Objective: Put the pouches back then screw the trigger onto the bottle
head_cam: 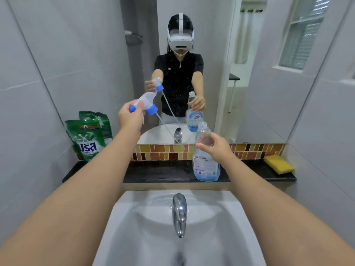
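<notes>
My left hand grips a clear spray head with a blue nozzle and blue collar, lifted off its bottle. Its thin dip tube hangs down to the right. My right hand holds the neck of a clear plastic bottle, which stands uncapped on the dark ledge with a little blue liquid at the bottom. The spray head is up and to the left of the bottle mouth, apart from it.
A white sink with a chrome tap lies below my arms. A green detergent pouch stands at the ledge's left end, a yellow sponge at the right. The mirror ahead reflects a person wearing a headset.
</notes>
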